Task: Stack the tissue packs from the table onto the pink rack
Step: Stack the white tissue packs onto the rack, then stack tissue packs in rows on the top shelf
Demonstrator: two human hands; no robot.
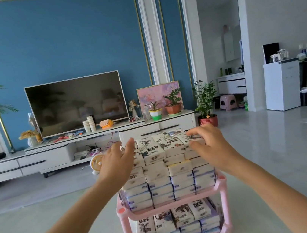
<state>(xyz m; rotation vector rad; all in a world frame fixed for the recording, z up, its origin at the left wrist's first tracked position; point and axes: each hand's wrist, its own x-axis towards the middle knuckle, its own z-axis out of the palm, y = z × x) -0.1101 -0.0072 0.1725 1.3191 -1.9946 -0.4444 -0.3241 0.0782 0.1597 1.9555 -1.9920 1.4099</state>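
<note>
A pink rack (171, 205) stands in front of me, low in the head view. Its upper shelf carries a tall stack of white tissue packs (166, 166) with black printing. More tissue packs (176, 224) fill the lower shelf. My left hand (115, 163) is at the left side of the stack's top layers, fingers spread, fingertips touching the packs. My right hand (207, 144) is at the right side of the top layer, fingers curled and apart against the edge packs. Neither hand holds a pack.
Behind the rack a white TV cabinet (85, 144) carries a television (77, 103), cups, potted plants and a picture. A small fan (96, 161) sits on the floor beside my left hand. A red-potted plant (205, 104), pink stool (227, 102) and white fridge (282, 85) stand to the right.
</note>
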